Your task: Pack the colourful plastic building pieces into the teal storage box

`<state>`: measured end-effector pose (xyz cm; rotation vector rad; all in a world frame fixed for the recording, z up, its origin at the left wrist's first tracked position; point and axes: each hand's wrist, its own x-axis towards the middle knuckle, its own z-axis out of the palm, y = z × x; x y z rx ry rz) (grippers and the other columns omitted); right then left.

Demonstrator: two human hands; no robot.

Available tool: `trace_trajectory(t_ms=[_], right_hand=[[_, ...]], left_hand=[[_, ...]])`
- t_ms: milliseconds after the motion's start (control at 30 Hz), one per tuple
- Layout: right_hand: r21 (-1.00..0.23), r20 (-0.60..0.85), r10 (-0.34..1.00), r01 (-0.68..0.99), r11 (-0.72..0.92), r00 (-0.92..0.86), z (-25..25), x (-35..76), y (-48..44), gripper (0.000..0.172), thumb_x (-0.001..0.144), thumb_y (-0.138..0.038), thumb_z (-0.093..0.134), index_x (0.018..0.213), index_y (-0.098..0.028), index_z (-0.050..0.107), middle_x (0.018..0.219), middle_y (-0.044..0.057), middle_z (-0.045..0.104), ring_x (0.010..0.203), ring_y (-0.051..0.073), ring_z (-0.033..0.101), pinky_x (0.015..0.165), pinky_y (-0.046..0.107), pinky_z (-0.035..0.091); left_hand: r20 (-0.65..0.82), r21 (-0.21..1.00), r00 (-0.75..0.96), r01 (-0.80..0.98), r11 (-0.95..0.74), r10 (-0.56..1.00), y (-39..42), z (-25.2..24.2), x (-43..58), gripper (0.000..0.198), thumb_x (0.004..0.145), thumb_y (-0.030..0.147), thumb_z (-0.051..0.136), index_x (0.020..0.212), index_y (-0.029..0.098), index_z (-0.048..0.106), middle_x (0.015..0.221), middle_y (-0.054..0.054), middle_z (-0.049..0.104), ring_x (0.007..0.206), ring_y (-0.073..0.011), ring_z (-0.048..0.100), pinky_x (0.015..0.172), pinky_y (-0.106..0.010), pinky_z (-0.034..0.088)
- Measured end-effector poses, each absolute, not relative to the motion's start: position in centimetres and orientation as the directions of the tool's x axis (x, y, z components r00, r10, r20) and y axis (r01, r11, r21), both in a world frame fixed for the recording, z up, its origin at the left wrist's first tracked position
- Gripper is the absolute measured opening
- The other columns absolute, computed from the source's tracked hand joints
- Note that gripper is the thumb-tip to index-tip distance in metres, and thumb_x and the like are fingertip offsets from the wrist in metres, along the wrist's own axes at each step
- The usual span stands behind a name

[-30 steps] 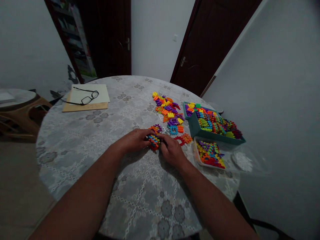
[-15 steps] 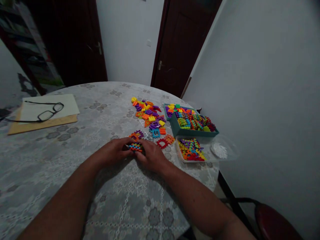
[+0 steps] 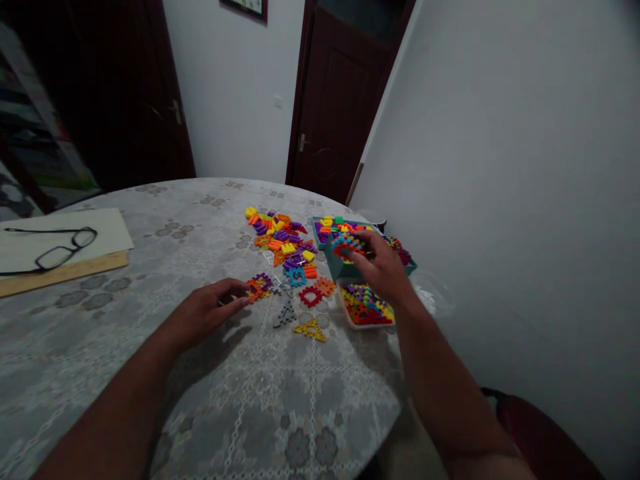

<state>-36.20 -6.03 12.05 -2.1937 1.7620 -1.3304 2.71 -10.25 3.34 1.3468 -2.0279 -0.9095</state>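
Held stack (image 3: 345, 249) mixes red, blue and orange, pile (image 3: 280, 233) yellow, orange and purple, bin (image 3: 338, 267) teal, ring (image 3: 303, 297) red, near triangle (image 3: 311, 329) yellow, other triangle (image 3: 287, 314) grey, cloth (image 3: 220, 393) pale grey with darker flowers and white lacy lines, door (image 3: 333, 113) dark red-brown.

- Wide open, the near side of the table (image 3: 225, 413), right up to the yellow triangle piece (image 3: 311, 329)!
- Another free lane between the glasses (image 3: 74, 250) and loose pile (image 3: 281, 235)!
- On the right, teal box (image 3: 345, 268) and clear tub (image 3: 346, 312) block passage!

A multicoloured toothed stack (image 3: 346, 246) between right-hand fingers (image 3: 380, 245).
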Motion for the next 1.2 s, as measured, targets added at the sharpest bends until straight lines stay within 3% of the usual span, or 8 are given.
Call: trace_trajectory(t_ms=[233, 367, 600, 767, 967, 1200], right_hand=[[-0.309, 0.504, -0.858, -0.948, -0.072, -0.1, 11.9, -49.1, -9.7, 0.039, 0.093, -0.034, 0.072, 0.129, -0.02, 0.071, 0.105, 0.01, 0.08, 0.086, 0.024, 0.071, 0.079, 0.034, 0.054], [-0.274, 0.354, -0.935, -0.958, -0.083, -0.02, 10.0, -51.9, -10.4, 0.035, 0.09, -0.029, 0.075, 0.124, -0.022, 0.074, 0.094, 0.005, 0.079, 0.079, 0.022, 0.069, 0.073, 0.031, 0.052], [-0.343, 0.216, -0.975, -0.931, -0.123, 0.049, 8.7, -52.2, -11.2, 0.042, 0.086, -0.015, 0.074, 0.128, -0.02, 0.076, 0.109, 0.008, 0.081, 0.089, 0.022, 0.074, 0.085, 0.035, 0.059], [-0.29, 0.325, -0.941, -0.936, -0.199, 0.1, 9.0, -52.4, -11.1, 0.049, 0.086, -0.024, 0.079, 0.134, -0.017, 0.075, 0.131, 0.015, 0.076, 0.113, 0.028, 0.073, 0.103, 0.044, 0.058], [-0.215, 0.392, -0.92, -0.968, -0.127, 0.033, 7.9, -50.6, -9.7, 0.036, 0.094, -0.023, 0.065, 0.127, -0.02, 0.078, 0.123, 0.014, 0.079, 0.097, 0.026, 0.076, 0.099, 0.045, 0.062], [-0.11, 0.517, -0.85, -0.977, -0.183, 0.1, 7.2, -48.1, -8.1, 0.031, 0.094, -0.019, 0.06, 0.12, -0.015, 0.077, 0.125, 0.022, 0.076, 0.124, 0.034, 0.07, 0.113, 0.052, 0.056]], left_hand=[[0.112, 0.756, -0.356, -0.576, 0.312, -0.928, -10.2, 3.6, 2.7, 0.059, 0.086, 0.076, 0.065, 0.11, 0.025, 0.08, 0.109, -0.01, 0.082, 0.092, -0.0298, 0.073, 0.089, -0.042, 0.056], [0.096, 0.758, -0.338, -0.585, 0.289, -0.936, -10.1, 3.7, 2.6, 0.059, 0.084, 0.076, 0.065, 0.109, 0.025, 0.08, 0.111, -0.012, 0.083, 0.095, -0.0313, 0.073, 0.089, -0.042, 0.056], [0.073, 0.735, -0.36, -0.611, 0.294, -0.93, -10.6, 2.7, 2.9, 0.057, 0.088, 0.07, 0.061, 0.116, 0.023, 0.079, 0.116, -0.014, 0.082, 0.098, -0.0324, 0.073, 0.09, -0.042, 0.055], [0.087, 0.721, -0.345, -0.626, 0.298, -0.935, -10.7, 2.5, 3.0, 0.054, 0.088, 0.066, 0.061, 0.115, 0.023, 0.079, 0.112, -0.013, 0.081, 0.095, -0.031, 0.074, 0.086, -0.04, 0.056], [0.086, 0.714, -0.332, -0.637, 0.291, -0.939, -10.0, 3.5, 2.7, 0.045, 0.089, 0.061, 0.06, 0.109, 0.025, 0.079, 0.108, -0.009, 0.082, 0.091, -0.0286, 0.072, 0.089, -0.04, 0.056], [0.118, 0.691, -0.321, -0.653, 0.31, -0.94, -10.2, 2.4, 2.8, 0.038, 0.094, 0.052, 0.062, 0.113, 0.023, 0.078, 0.106, -0.008, 0.081, 0.091, -0.0245, 0.072, 0.086, -0.036, 0.054]])
